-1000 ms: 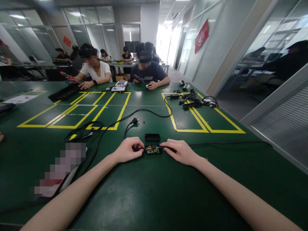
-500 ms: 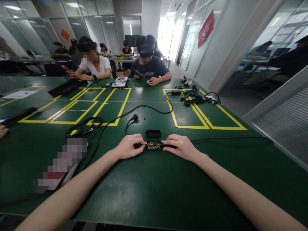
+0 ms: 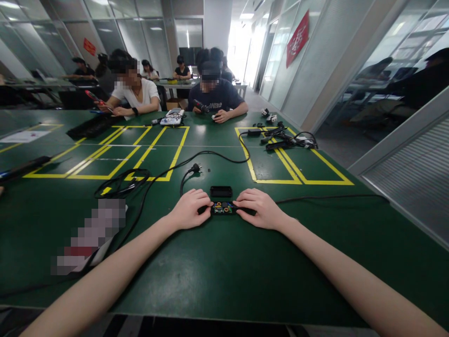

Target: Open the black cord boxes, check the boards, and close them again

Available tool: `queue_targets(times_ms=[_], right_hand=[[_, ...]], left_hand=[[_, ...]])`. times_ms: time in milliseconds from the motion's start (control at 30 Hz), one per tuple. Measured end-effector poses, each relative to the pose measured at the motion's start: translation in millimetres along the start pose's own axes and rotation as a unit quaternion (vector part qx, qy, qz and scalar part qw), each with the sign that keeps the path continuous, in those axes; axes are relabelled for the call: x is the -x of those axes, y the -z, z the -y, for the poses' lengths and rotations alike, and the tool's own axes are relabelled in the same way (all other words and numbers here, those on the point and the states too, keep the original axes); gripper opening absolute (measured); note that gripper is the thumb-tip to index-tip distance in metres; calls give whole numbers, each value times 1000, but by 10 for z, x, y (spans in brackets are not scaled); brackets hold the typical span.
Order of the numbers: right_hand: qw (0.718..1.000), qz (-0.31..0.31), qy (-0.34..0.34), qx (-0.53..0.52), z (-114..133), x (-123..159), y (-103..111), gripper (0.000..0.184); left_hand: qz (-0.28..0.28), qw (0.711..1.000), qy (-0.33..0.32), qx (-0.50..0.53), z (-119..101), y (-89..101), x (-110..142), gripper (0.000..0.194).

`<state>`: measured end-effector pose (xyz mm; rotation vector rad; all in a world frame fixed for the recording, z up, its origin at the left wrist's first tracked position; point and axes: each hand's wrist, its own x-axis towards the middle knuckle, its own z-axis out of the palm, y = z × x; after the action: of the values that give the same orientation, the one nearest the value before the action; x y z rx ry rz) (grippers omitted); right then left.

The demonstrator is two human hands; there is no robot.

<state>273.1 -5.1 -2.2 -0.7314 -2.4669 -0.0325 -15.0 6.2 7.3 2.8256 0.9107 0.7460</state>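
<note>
An opened power adapter (image 3: 223, 209) lies on the green table in front of me, its circuit board with copper coils facing up. At its left end, my left hand (image 3: 191, 208) is closed in a pinch; the fingers hide the cable end there. My right hand (image 3: 260, 208) pinches the opposite end, where a black cable (image 3: 326, 198) leads off to the right. Just behind the board sits the adapter's black case half (image 3: 220, 191), hollow side up, touched by neither hand.
A black plug (image 3: 195, 168) and coiled cable (image 3: 122, 183) lie left of centre. A blurred-out flat item (image 3: 93, 236) rests by my left forearm. Adapters and cables (image 3: 280, 139) are heaped at the back right. Two people (image 3: 135, 93) work across the green table (image 3: 217, 281).
The whole view has shifted slightly, as my head moved. Both hands keep their pinch at the adapter's ends, with little visible movement.
</note>
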Motion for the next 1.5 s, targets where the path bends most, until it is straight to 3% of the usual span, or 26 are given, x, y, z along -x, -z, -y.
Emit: queue_targets(times_ms=[100,133,200,333,500,633,900,1033,1100,1233,1367,1500], right_hand=[[999,-34,-37,-2,14,1,-38,24],[998,-42,-56,3,17,-2,-53,28],[995,-39,-95,17,16,-11,-82,36],[991,15,-130,25,6,-26,-113,40],[988,2,-150,-35,35,-22,-145,30],[969,-47,-214,-114,74,-30,-192,21],[895,-126,-288,-318,88,-86,-213,8],[856,-130,-331,-376,93,-98,-251,23],[852,-132,-337,-379,94,-100,-256,27],[872,-149,-304,-354,83,-92,-258,31],[876,-140,-299,-351,52,-72,-290,47],[864,-113,-324,-368,31,-71,-319,41]], left_hand=[[-102,991,89,2,18,-55,11,21],[-107,989,106,-1,23,-68,10,21],[-91,988,121,-12,28,-82,4,32],[-16,995,89,-30,27,-89,-8,67],[-2,998,55,-6,31,-86,-5,49],[-1,999,36,9,33,-79,-8,43],[-15,1000,10,-3,53,-91,-1,42],[-20,1000,2,0,54,-96,3,42],[-19,1000,4,4,50,-94,5,42],[-20,1000,8,9,43,-90,8,42],[-27,1000,4,11,44,-91,7,41],[-29,1000,1,0,43,-89,4,41]])
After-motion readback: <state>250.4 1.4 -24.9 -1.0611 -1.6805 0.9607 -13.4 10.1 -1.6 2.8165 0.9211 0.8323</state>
